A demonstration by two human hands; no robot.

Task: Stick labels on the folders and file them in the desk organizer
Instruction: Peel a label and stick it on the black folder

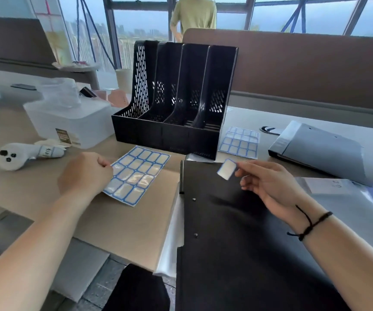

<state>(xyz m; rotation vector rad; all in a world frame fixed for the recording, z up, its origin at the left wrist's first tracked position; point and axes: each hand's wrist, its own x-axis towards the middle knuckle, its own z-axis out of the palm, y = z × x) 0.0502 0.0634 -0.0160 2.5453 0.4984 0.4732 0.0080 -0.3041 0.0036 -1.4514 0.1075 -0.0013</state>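
A black folder (237, 232) lies flat in front of me on the desk. My right hand (268, 185) hovers over its far end and pinches a single white label with a blue border (227, 169) between thumb and fingertips. My left hand (86, 173) holds the near-left edge of a label sheet (136, 173) that rests on brown cardboard. A black desk organizer (176, 97) with several empty slots stands upright behind the folder. A grey folder (322, 149) lies to the right.
A second label sheet (239, 142) lies right of the organizer. A translucent plastic box (73, 122) and a white handheld device (24, 154) sit at the left. A blue folder (360, 198) lies at the right. A person in a green shirt (194, 14) stands beyond the brown partition (315, 70).
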